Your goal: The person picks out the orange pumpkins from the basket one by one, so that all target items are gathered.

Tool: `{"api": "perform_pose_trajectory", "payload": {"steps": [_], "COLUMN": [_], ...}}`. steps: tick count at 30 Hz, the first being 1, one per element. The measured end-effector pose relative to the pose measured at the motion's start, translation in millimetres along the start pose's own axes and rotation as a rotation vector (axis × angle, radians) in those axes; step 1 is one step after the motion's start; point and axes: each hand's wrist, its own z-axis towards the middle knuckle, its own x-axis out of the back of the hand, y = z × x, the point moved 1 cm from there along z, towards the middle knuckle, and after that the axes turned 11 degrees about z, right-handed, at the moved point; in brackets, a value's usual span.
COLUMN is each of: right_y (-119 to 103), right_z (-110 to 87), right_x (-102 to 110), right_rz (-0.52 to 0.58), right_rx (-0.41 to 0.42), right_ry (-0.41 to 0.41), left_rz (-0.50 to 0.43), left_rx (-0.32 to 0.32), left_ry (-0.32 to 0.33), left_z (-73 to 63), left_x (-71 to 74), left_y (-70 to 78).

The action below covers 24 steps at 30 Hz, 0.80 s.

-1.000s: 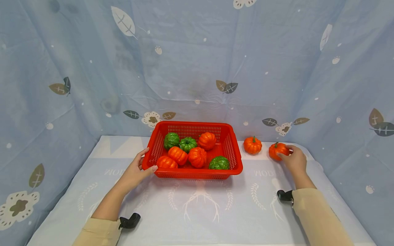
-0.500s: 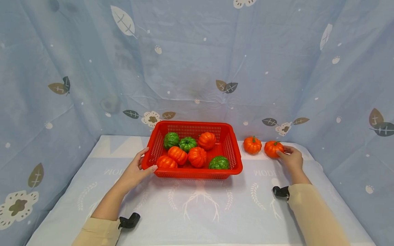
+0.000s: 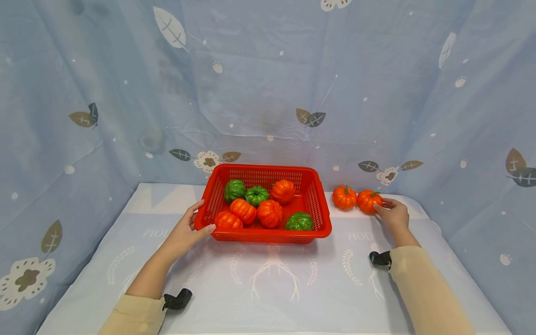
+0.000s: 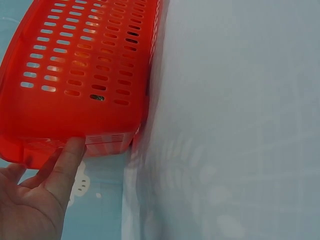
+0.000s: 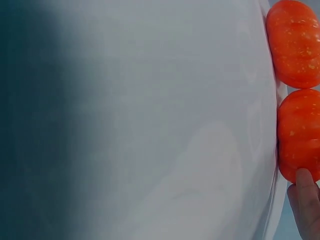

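A red plastic basket sits on the cloth-covered table, holding several small orange and green pumpkins. My left hand grips its front left corner, thumb on the front rim and fingers along the left side; the left wrist view shows the thumb against the basket's wall. To the right of the basket, my right hand holds an orange pumpkin from its right side. That pumpkin stands right up against another orange pumpkin. In the right wrist view a fingertip lies on the held pumpkin.
A blue patterned curtain hangs behind and on both sides of the table. Inside the basket, green pumpkins lie among orange ones. A black wrist mount sits on each sleeve.
My right hand has shifted the orange pumpkin leftward, from a gap away to beside the other orange one. The left hand and the basket have stayed in place.
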Motion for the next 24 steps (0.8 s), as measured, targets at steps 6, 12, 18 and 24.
{"api": "perform_pose_trajectory", "payload": {"steps": [6,12,18,24], "right_y": [-0.4,0.3,-3.3,-20.2], "right_z": [1.6,2.8,-6.2,-28.0], "right_x": [-1.2,0.9,2.8,1.1], "right_rz": [0.000,0.005,0.019,0.054], "right_rx": [-0.010,-0.024,-0.034,0.019], "right_ry": [0.000,-0.008,0.004,0.039], "left_rz": [-0.015,-0.005,-0.026,-0.030], "left_rx": [-0.004,0.010,0.002,-0.006], "left_ry": [-0.006,-0.005,-0.004,-0.004], "left_z": [-0.5,-0.7,-1.5,-1.3], "left_x": [-0.3,-0.2,0.4,-0.1], "left_y": [-0.3,1.3,2.3,0.4]}}
